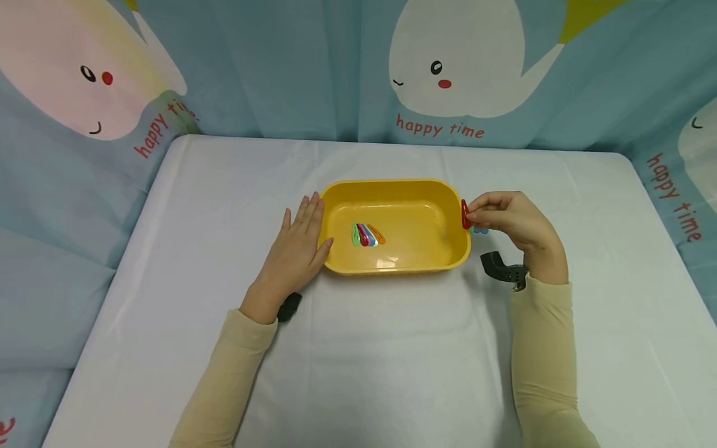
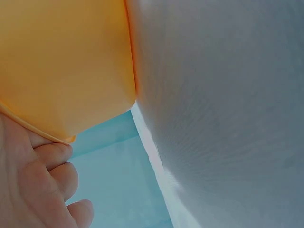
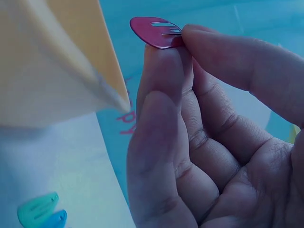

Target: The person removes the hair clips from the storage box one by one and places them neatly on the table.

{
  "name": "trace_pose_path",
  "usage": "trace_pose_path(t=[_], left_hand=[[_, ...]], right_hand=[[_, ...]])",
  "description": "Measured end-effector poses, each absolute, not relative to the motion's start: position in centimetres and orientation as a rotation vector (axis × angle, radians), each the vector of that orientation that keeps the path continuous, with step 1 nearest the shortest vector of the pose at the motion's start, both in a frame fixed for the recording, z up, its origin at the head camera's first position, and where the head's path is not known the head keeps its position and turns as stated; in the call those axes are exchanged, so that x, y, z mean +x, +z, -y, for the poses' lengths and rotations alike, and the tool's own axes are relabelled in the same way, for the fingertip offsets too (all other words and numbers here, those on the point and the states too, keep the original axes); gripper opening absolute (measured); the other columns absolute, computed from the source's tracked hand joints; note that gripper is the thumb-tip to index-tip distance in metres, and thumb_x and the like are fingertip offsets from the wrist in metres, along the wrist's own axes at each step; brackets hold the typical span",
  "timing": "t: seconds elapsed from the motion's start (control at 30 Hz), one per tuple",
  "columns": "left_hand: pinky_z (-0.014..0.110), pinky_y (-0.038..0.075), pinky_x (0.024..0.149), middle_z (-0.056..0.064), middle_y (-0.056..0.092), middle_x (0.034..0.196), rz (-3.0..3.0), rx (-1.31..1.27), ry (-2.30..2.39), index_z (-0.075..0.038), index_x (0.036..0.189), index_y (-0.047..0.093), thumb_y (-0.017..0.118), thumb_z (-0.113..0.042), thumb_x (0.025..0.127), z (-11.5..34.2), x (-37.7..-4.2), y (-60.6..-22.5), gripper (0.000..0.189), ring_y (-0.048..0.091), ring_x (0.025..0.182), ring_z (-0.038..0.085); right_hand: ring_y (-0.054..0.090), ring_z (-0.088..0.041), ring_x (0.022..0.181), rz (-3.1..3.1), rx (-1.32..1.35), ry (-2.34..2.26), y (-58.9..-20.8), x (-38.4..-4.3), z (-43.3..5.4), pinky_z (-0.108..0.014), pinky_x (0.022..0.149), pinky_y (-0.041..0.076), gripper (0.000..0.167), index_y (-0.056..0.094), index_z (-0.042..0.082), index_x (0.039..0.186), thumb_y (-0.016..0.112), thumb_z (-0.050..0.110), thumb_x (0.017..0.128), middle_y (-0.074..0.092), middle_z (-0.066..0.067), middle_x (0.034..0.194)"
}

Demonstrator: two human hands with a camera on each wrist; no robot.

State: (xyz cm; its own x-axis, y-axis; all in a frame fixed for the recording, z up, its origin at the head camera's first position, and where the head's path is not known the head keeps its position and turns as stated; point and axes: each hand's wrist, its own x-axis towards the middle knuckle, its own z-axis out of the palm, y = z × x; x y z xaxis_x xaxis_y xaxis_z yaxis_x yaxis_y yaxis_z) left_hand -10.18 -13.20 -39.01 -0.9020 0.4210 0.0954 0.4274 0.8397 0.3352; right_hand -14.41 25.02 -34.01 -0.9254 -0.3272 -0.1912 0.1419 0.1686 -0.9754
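Observation:
A yellow rectangular tub (image 1: 414, 249) stands on the table. Along its left rim lies my left hand (image 1: 297, 246), fingers straight and thumb over the edge; the left wrist view shows the palm side against the tub's rim (image 2: 35, 129). Just off the right rim, my right hand (image 1: 512, 221) pinches a red snap hair clip (image 3: 159, 32) between thumb and fingertips. Several hair clips (image 1: 366, 235) in green, red, blue, white and orange lie fanned out inside the tub. Under the right hand, a green clip (image 3: 38, 209) and a blue clip (image 3: 54, 220) rest on the table.
A white cloth (image 1: 381, 361) covers the table. Behind it and along the sides hangs a blue curtain (image 1: 291, 74) printed with whales. Black camera mounts are worn at both wrists, the right one (image 1: 504, 270) projecting near the tub's front right corner.

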Motion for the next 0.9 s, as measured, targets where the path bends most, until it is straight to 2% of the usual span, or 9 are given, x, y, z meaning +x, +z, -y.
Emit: trace_pose_path(t=[0.27,0.9], left_hand=[[0.049,-0.001,0.113,0.014,0.002,0.157,2.985,-0.684,-0.555,0.003,0.149,0.007,0.035,-0.034,0.101,13.4,-10.3,-39.2,0.067,-0.002,0.144,0.025],[0.049,0.0,0.113,0.016,0.004,0.156,2.986,-0.704,-0.549,0.005,0.149,0.008,0.035,-0.033,0.101,13.2,-10.4,-39.2,0.067,-0.002,0.144,0.025]], right_hand=[[0.065,-0.019,0.076,-2.196,-0.035,-1.777,-33.9,-14.5,-26.0,-0.023,0.071,0.053,0.01,0.071,0.008,0.084,0.064,0.002,0.088,0.07,-0.001,0.08],[0.064,-0.015,0.073,-2.222,0.253,-1.786,-35.9,-14.7,-28.7,-0.023,0.07,0.054,0.007,0.073,0.009,0.081,0.068,0.006,0.086,0.069,0.002,0.078]])
